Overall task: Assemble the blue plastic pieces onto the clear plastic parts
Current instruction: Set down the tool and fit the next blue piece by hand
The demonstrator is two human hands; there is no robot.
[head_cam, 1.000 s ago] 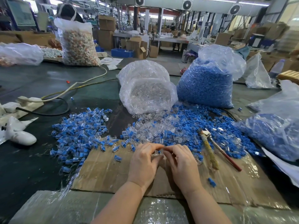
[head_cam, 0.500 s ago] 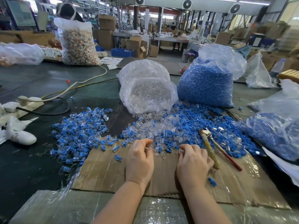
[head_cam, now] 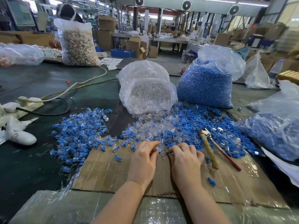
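Hands: both knuckles-up over the cardboard sheet (head_cam: pixel 113 173), fingertips nearly meeting.
Left hand (head_cam: pixel 143 160): fingers curled, pinching a clear part (head_cam: pixel 159 150).
Right hand (head_cam: pixel 186 159): fingers curled, pinching a blue piece (head_cam: pixel 168 153) just beside that part.
Loose pile (head_cam: pixel 161 131): directly beyond the fingertips.

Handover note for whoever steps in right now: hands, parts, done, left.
Left hand pinches a small clear plastic part; right hand pinches a small blue plastic piece beside it, not yet joined.
Loose clear and blue pieces lie ahead, spilling from the clear-parts bag and blue-pieces bag.
Done: pile of assembled blue-and-clear units at left.
Left: join this pair, then the remaining loose stock.
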